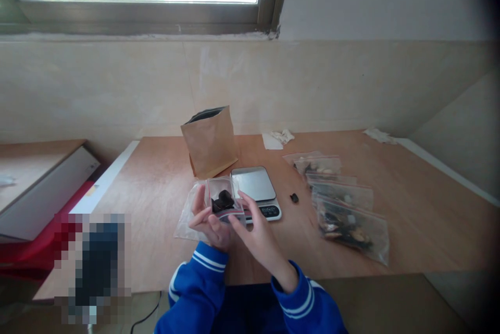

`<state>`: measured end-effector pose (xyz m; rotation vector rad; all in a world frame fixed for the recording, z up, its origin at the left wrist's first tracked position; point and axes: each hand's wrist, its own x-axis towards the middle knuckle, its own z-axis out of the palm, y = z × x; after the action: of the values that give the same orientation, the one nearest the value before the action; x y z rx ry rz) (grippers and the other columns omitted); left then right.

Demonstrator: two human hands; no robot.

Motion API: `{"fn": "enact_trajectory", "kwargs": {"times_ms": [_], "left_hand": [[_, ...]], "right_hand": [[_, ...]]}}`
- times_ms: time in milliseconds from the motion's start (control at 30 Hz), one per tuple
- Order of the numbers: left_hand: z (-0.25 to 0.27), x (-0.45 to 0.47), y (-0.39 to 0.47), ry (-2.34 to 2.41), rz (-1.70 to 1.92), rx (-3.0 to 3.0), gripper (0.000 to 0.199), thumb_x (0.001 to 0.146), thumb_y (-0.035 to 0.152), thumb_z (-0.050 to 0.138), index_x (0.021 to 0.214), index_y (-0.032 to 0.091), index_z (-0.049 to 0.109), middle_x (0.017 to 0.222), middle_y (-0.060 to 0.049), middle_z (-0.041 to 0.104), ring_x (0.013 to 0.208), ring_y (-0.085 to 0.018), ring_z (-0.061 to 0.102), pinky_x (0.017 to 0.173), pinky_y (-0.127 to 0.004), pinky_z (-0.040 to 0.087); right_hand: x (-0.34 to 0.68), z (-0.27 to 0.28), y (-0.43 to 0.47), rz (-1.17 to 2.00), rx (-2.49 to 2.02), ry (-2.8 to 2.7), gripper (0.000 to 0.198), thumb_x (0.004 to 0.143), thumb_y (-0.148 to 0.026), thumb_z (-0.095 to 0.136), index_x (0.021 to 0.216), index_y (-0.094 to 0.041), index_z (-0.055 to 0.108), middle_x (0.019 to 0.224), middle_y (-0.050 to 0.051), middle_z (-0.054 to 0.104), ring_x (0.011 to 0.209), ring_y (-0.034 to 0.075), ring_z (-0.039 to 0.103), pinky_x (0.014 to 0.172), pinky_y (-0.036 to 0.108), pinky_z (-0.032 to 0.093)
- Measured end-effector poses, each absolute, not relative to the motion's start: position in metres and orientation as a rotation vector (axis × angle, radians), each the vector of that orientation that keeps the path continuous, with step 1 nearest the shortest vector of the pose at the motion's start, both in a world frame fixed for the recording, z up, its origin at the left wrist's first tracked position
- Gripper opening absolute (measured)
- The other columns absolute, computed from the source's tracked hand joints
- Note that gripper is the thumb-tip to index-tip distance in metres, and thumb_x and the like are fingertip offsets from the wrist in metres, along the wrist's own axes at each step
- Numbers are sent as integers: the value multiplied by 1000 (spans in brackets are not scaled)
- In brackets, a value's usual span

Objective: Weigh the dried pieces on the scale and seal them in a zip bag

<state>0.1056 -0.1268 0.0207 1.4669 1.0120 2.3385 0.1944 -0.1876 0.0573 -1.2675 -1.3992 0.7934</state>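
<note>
Above the table I hold a small clear zip bag (227, 213) with dark, dried, curled pieces (224, 199) inside. My left hand (213, 225) supports the bag from the left and below, its fingers curled around that side. On the other side, the thumb and fingers of my right hand (260, 235) grip the bag's right edge near the red-striped zip. Behind the bag stands a white kitchen scale (253, 184) with a bare metal plate; its display is partly covered by my right hand. Another clear plastic bag (185, 224) lies flat beneath my left hand.
An upright brown paper pouch (209, 144) stands open behind the scale. To the right lie several filled zip bags (351, 232) and one loose dark piece (294, 198). Crumpled white tissue (283, 136) is at the back. A pixelated dark object (97, 261) is at the left.
</note>
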Motion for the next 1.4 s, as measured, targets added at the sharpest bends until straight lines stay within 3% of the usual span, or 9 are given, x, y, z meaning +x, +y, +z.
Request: {"fn": "enact_trajectory", "kwargs": {"times_ms": [100, 200, 267, 400, 500, 667, 900, 1067, 1400], "left_hand": [[26, 106, -141, 945, 2317, 1454, 25, 95, 49, 38, 98, 24, 41, 145, -9, 42, 137, -26, 40, 109, -58, 33], [31, 96, -149, 1022, 2267, 1367, 28, 92, 49, 45, 102, 23, 46, 149, -9, 38, 138, -25, 38, 113, -52, 30], [33, 87, -151, 1129, 2137, 1250, 27, 90, 42, 54, 108, 23, 48, 147, -9, 41, 133, -22, 44, 110, -45, 35], [35, 74, -152, 1131, 1631, 1180, 27, 89, 44, 55, 94, 17, 60, 104, -8, 69, 97, -20, 65, 87, -34, 51], [35, 72, -153, 1101, 1528, 1153, 29, 85, 45, 61, 88, 16, 62, 90, -5, 71, 85, -18, 67, 77, -30, 52], [32, 71, -154, 1209, 1638, 1049, 30, 81, 46, 63, 80, 16, 62, 71, 0, 65, 64, -12, 61, 63, -23, 49], [21, 72, -161, 1090, 1363, 1175, 29, 82, 46, 63, 89, 18, 59, 72, 1, 66, 66, -13, 63, 63, -23, 50], [17, 73, -161, 1160, 1369, 1235, 28, 84, 45, 61, 85, 17, 62, 82, -3, 70, 80, -16, 66, 72, -24, 50], [19, 72, -159, 1312, 1382, 1293, 35, 88, 49, 52, 87, 17, 66, 75, -1, 67, 70, -14, 60, 65, -23, 48]], "right_hand": [[199, 67, -186, 770, -1136, -1438, 32, 96, -36, 47, 122, -25, 60, 121, 8, 65, 116, 21, 59, 102, 38, 46], [213, 69, -185, 762, -1103, -1369, 29, 97, -37, 43, 106, -26, 69, 110, 5, 71, 107, 20, 64, 98, 36, 49], [223, 64, -185, 764, -1143, -1283, 31, 96, -42, 45, 100, -25, 70, 101, 6, 73, 98, 21, 67, 90, 36, 53], [234, 53, -181, 778, -1139, -1263, 42, 97, -49, 39, 96, -21, 69, 96, 9, 73, 96, 23, 68, 88, 36, 53], [240, 46, -177, 742, -1132, -1326, 42, 98, -48, 35, 97, -21, 68, 100, 9, 72, 95, 22, 67, 87, 34, 51], [252, 28, -174, 572, -1283, -1279, 32, 96, -44, 43, 92, -21, 64, 76, 3, 69, 68, 17, 63, 69, 28, 50], [262, 6, -175, 606, -1348, -1044, 32, 89, -49, 55, 88, -18, 63, 65, 1, 65, 61, 16, 60, 59, 26, 47], [264, -3, -175, 621, -1368, -935, 37, 85, -53, 59, 90, -17, 65, 69, 3, 68, 64, 17, 63, 60, 27, 48], [265, -12, -181, 602, -1373, -1020, 44, 95, -53, 38, 89, -18, 64, 80, 6, 68, 71, 17, 62, 69, 30, 49]]}}
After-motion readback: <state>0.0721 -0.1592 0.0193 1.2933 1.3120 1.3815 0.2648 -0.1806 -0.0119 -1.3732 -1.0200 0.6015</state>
